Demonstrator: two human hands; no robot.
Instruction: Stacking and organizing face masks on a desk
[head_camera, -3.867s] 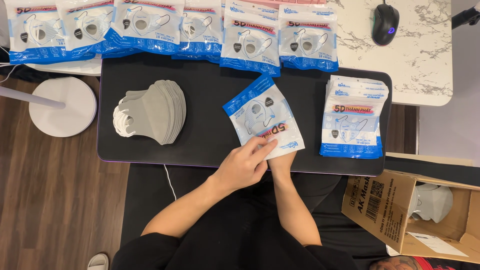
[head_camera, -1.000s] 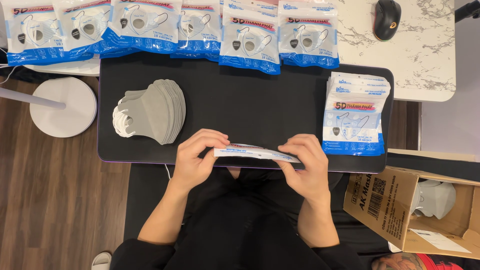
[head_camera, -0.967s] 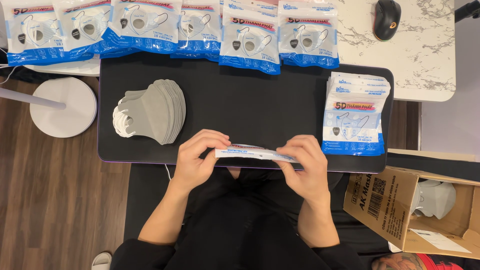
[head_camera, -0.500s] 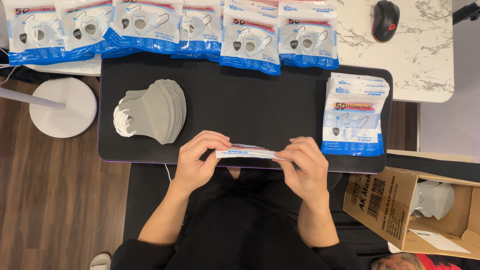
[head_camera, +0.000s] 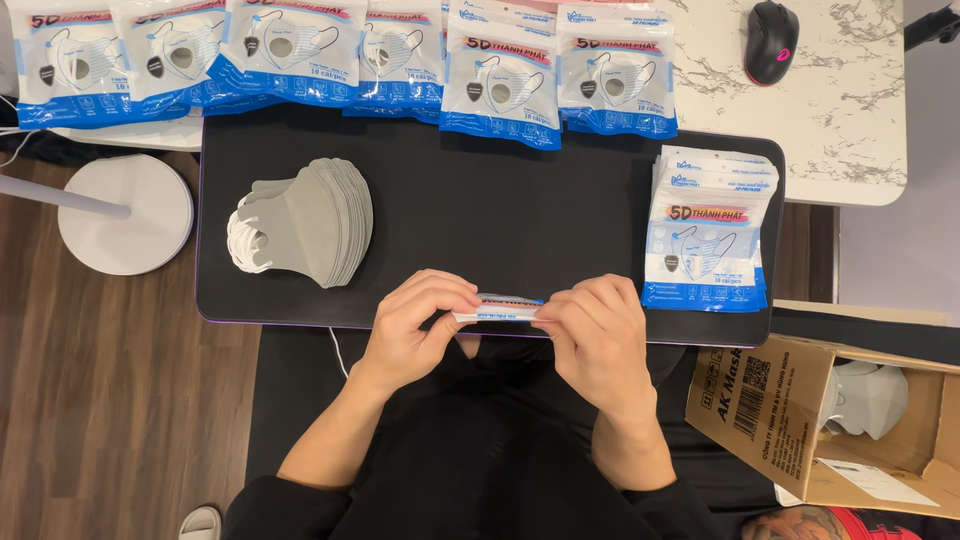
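My left hand (head_camera: 415, 322) and my right hand (head_camera: 597, 330) both pinch a flat blue-and-white mask pouch (head_camera: 500, 307), held edge-on at the near edge of the black mat (head_camera: 500, 215). Fingers of both hands cover its ends, so only a short middle strip shows. A fanned stack of grey face masks (head_camera: 305, 220) lies on the mat to the left of my left hand. A stack of blue-and-white pouches (head_camera: 712, 232) lies on the mat to the right of my right hand.
A row of several filled mask pouches (head_camera: 350, 55) lines the mat's far edge. A black computer mouse (head_camera: 771, 41) rests on the marble tabletop. An open cardboard box (head_camera: 830, 420) with grey masks stands at the lower right. A white round base (head_camera: 125, 213) is on the wooden floor, left.
The pouch lay flat on the mat under my hands; now both hands hold it edge-on at the near edge. My hands have drawn closer together along it.
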